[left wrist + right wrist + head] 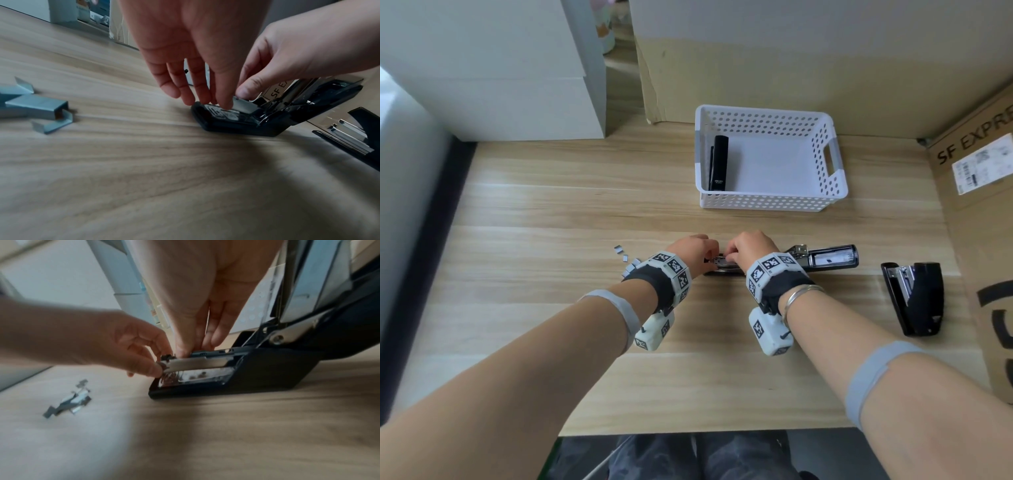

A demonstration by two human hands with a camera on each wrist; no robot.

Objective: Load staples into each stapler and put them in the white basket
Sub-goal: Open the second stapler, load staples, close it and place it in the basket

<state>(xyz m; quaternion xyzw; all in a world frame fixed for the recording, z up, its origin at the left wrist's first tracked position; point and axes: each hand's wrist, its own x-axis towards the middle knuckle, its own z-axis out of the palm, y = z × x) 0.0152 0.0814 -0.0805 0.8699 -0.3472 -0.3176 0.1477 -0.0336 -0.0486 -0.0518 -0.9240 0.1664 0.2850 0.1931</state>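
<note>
A black stapler [828,257] [236,125] [267,374] lies on the wooden table with its lid flipped open to the right. My left hand [710,258] [205,97] [158,365] pinches the front end of its metal magazine. My right hand [729,255] [244,92] [197,347] pinches a silvery staple strip [244,105] and holds it down in the magazine. Loose staple pieces [619,249] [37,107] [69,400] lie left of my hands. A second black stapler [914,298] [353,138] lies partly open at the right. The white basket [835,161] behind holds another black stapler [718,162].
A cardboard box marked SF EXPRESS [976,144] lines the table's right side, with a cardboard sheet [791,68] behind the basket. White boxes [500,85] stand at the back left. The table's front edge [688,431] is close to my lap.
</note>
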